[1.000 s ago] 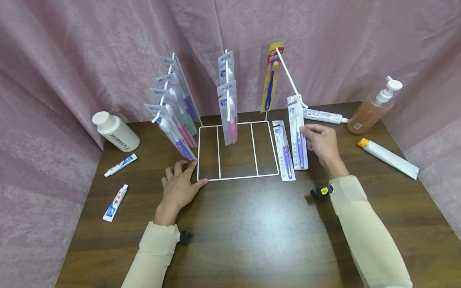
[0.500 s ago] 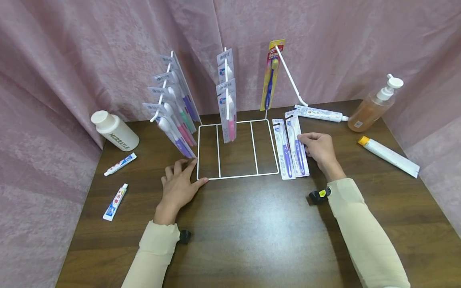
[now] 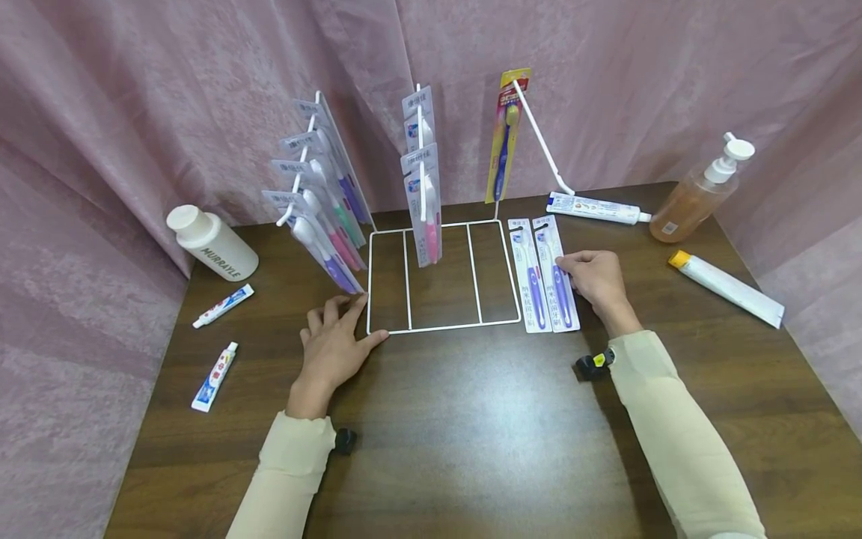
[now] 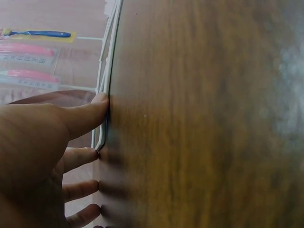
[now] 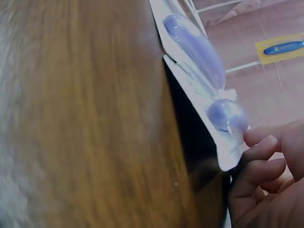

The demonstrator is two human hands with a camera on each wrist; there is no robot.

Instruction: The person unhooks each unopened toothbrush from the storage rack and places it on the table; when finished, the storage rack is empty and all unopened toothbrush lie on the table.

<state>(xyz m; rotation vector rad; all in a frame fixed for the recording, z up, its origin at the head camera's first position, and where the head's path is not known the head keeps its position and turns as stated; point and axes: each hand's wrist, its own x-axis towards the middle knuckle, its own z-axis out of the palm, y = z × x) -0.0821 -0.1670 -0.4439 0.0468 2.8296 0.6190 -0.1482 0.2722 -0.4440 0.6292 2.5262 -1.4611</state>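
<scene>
My right hand pinches the right edge of a packaged purple toothbrush. In the right wrist view that toothbrush pack has its near edge tilted up off the table. Beside it on the left lies another packaged purple toothbrush. My left hand lies with fingers spread, its thumb and index finger touching the front left corner of the white wire rack. Packaged toothbrushes hang on the rack's left hook, pink ones on the middle hook, and a yellow-backed toothbrush on the right hook.
A toothpaste tube and a pump bottle stand or lie at the back right, with a yellow-capped tube nearer. On the left are a white bottle and two small toothpaste tubes. A pink curtain hangs behind.
My right hand has brought the packaged toothbrush down from the tip of the right hook and lined it up beside the other pack. My left hand stays at the rack's corner.
</scene>
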